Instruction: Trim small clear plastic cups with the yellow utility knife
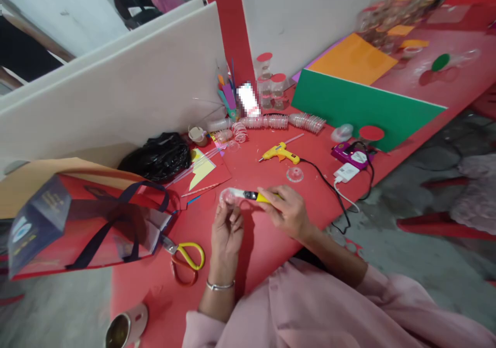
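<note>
Your left hand [228, 231], nearer you than the glue gun [282, 153] and left of it, holds a clear plastic piece [227, 197] in a closed fingertip grip. Your right hand [289, 211], on the near side of the glue gun, closes its grip around a yellow-handled knife [264, 198], blade at the piece. Right of the glue gun, on the red surface [267, 239]: a purple box [351, 155].

Your one view came from a camera worn on your head, facing forward and down over the red table [263, 244], close above your own pink sleeves and reaching past the white partition [116, 84]; no second view shared its scene.
</note>
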`<state>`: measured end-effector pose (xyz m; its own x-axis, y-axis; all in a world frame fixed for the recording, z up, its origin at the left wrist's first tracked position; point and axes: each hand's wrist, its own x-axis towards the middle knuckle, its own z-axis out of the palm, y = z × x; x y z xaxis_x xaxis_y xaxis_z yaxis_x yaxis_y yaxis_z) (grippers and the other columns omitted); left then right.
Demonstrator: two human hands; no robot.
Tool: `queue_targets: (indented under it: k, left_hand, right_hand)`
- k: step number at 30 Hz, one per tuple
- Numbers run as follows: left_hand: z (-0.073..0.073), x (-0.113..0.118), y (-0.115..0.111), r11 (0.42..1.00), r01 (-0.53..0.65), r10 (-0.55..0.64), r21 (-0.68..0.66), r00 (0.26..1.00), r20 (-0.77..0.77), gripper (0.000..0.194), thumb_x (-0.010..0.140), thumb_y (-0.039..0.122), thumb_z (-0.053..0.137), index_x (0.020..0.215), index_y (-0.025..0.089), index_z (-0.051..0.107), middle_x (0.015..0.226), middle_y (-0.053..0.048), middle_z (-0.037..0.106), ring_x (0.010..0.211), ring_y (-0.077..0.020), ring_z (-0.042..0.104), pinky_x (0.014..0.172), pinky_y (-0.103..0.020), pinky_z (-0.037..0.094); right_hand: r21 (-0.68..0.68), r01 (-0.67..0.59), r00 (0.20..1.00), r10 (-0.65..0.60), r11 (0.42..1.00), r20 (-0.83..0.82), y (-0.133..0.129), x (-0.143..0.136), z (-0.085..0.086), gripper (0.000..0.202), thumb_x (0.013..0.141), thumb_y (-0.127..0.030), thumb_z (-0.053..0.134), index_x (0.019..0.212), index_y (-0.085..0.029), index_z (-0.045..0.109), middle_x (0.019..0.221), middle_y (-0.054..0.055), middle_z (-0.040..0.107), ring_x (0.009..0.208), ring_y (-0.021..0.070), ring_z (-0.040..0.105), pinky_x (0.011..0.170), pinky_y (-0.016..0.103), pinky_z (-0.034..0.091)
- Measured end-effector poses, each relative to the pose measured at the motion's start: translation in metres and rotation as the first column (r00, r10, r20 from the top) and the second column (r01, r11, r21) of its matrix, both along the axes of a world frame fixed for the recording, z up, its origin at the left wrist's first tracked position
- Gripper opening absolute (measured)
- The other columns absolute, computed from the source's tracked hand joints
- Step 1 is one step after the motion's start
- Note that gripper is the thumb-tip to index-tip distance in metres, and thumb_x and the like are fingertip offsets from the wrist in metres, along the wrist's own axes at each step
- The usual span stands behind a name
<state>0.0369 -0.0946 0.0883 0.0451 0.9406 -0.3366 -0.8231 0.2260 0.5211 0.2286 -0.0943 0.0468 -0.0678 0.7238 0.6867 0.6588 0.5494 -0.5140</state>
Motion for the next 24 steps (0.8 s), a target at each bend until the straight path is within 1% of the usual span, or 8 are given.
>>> queue_targets:
  k: [2,6,7,11,12,16,21,24]
  left_hand:
    - [0.001,0.001,0.0,1.0,0.018,-0.018,0.022,1.0,0.006,0.016,0.088,0.017,0.078,0.091,0.017,0.063,0.072,0.004,0.056,0.047,-0.0023,0.039,0.037,-0.01,0.029]
    - [0.004,0.0,-0.002,0.998,0.045,-0.046,0.046,0.999,0.023,0.019,0.085,0.017,0.081,0.086,0.017,0.062,0.077,0.003,0.061,0.048,-0.002,0.039,0.039,-0.009,0.031]
    - [0.004,0.0,-0.003,0.998,0.044,-0.045,0.047,0.999,0.022,0.019,0.085,0.017,0.081,0.086,0.018,0.062,0.079,0.003,0.063,0.049,-0.002,0.04,0.039,-0.009,0.031]
    - [0.006,-0.002,-0.004,0.998,0.043,-0.043,0.046,0.999,0.0,0.015,0.087,0.017,0.078,0.092,0.019,0.065,0.083,0.003,0.066,0.047,-0.0021,0.036,0.038,-0.01,0.03]
    - [0.006,-0.002,-0.004,0.998,0.038,-0.038,0.048,0.999,-0.005,0.014,0.088,0.017,0.078,0.092,0.019,0.065,0.083,0.003,0.066,0.047,-0.0021,0.035,0.038,-0.01,0.029]
    - [0.006,-0.004,-0.006,0.999,-0.001,0.002,0.055,1.0,-0.024,0.016,0.087,0.018,0.079,0.087,0.019,0.064,0.083,0.002,0.067,0.046,-0.0018,0.035,0.038,-0.01,0.029]
    - [0.007,-0.004,-0.005,0.997,0.008,-0.007,0.073,1.0,-0.013,0.017,0.085,0.018,0.081,0.092,0.02,0.066,0.083,0.004,0.067,0.044,-0.0012,0.032,0.037,-0.01,0.028]
    - [0.006,-0.005,-0.004,0.998,0.017,-0.016,0.062,1.0,-0.016,0.019,0.083,0.018,0.083,0.093,0.019,0.067,0.09,0.002,0.071,0.044,-0.0003,0.032,0.036,-0.01,0.028]
  right_hand:
    - [-0.004,-0.031,0.999,0.031,1.0,0.023,0.0,-0.002,0.002,0.044,0.098,-0.028,0.068,0.142,-0.03,0.064,0.105,0.007,0.073,0.093,0.0207,0.065,0.084,0.035,0.051]
    - [-0.042,0.115,0.991,-0.118,0.992,-0.058,0.0,-0.003,0.003,0.041,0.1,-0.028,0.064,0.141,-0.028,0.065,0.1,0.007,0.073,0.088,0.0189,0.065,0.081,0.032,0.052]
    - [-0.042,0.122,0.989,-0.125,0.992,-0.074,0.0,-0.003,0.003,0.041,0.101,-0.028,0.063,0.141,-0.028,0.065,0.099,0.007,0.072,0.088,0.0187,0.065,0.081,0.032,0.052]
    - [-0.016,-0.025,0.999,0.024,1.0,-0.024,-0.001,-0.006,0.005,0.044,0.098,-0.028,0.067,0.142,-0.028,0.064,0.103,0.007,0.073,0.09,0.0194,0.066,0.083,0.033,0.052]
    - [-0.02,-0.035,0.999,0.034,0.999,-0.013,-0.001,-0.007,0.005,0.044,0.098,-0.028,0.068,0.141,-0.028,0.065,0.103,0.007,0.074,0.091,0.0194,0.066,0.083,0.033,0.052]
    - [-0.026,0.047,0.998,-0.048,0.999,-0.045,0.0,-0.009,0.005,0.04,0.099,-0.027,0.066,0.139,-0.027,0.067,0.099,0.007,0.074,0.087,0.0187,0.065,0.081,0.033,0.053]
    - [-0.013,-0.075,0.997,0.075,0.997,-0.021,-0.001,-0.011,0.009,0.045,0.098,-0.026,0.067,0.142,-0.028,0.064,0.104,0.007,0.073,0.091,0.0192,0.065,0.083,0.034,0.052]
    - [-0.017,-0.037,0.999,0.036,0.999,-0.019,0.0,-0.012,0.011,0.042,0.098,-0.024,0.067,0.14,-0.027,0.065,0.102,0.007,0.073,0.091,0.0189,0.065,0.083,0.033,0.051]
